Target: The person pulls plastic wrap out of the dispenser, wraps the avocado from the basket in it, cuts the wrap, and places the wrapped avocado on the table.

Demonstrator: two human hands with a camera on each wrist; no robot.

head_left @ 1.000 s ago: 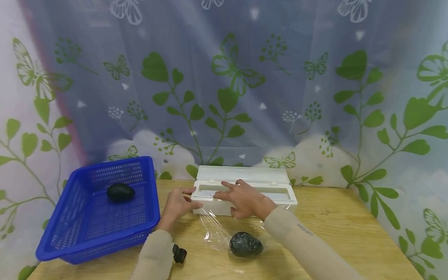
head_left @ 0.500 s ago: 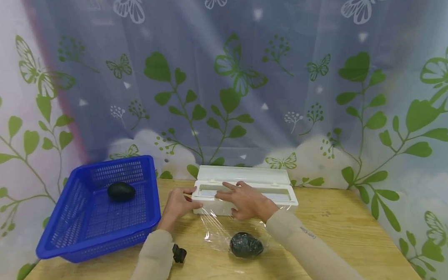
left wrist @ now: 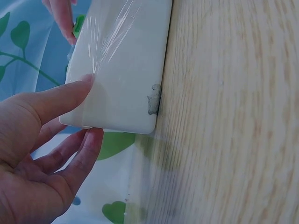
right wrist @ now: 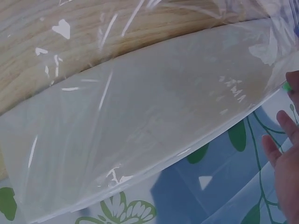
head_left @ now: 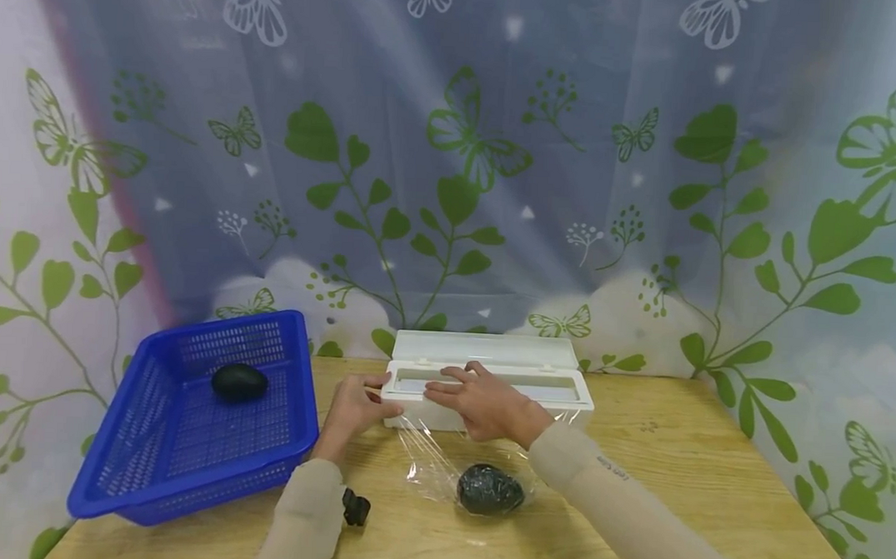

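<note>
A white plastic-wrap dispenser (head_left: pixel 487 415) stands at the table's back with its lid raised. Clear wrap (head_left: pixel 428 462) runs from its front down around a dark avocado (head_left: pixel 490 490). My left hand (head_left: pixel 354 413) grips the dispenser's left end; in the left wrist view, its thumb presses the film on the white face while the fingers sit at the end edge. Over the front rim lies my right hand (head_left: pixel 488 402), fingers spread and fairly straight. One digit touches a small bright green piece (right wrist: pixel 287 87) at the edge in the right wrist view; partly hidden, its kind is unclear.
To the left, a blue plastic basket (head_left: pixel 201 435) holds another dark avocado (head_left: pixel 239 384). Beside my left sleeve is a small black object (head_left: pixel 355 507). The wooden table (head_left: pixel 672 473) ends at a patterned curtain (head_left: pixel 453 163) behind the dispenser.
My right hand has shifted very slightly left along the dispenser's rim, and its thumb is now tucked nearer the palm. The left hand, dispenser and avocados stay in place.
</note>
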